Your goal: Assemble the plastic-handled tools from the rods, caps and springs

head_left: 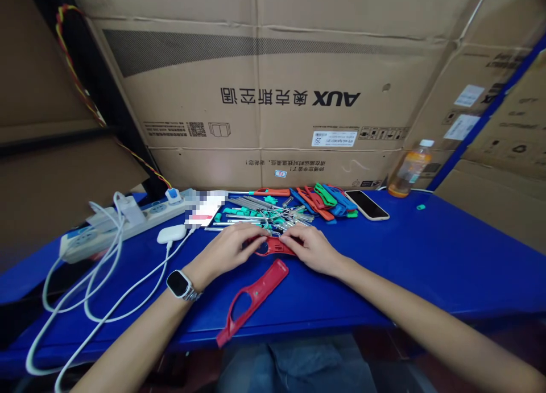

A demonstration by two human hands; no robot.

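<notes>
My left hand [232,249] and my right hand [311,248] meet at the middle of the blue table [426,256], both with fingers curled on a small red plastic part [276,246] held between them. A watch sits on my left wrist. Just in front of my hands lies a long red plastic handle [251,299] with a loop opening, running down toward the table's near edge. Behind my hands is a heap of metal rods with green caps [260,214].
A pile of red, blue and green plastic handles [324,199] and a phone [367,205] lie at the back. An orange-drink bottle [409,170] stands right. A power strip [123,222] with white cables and a white charger [171,234] is left. Cardboard boxes [273,80] wall the rear.
</notes>
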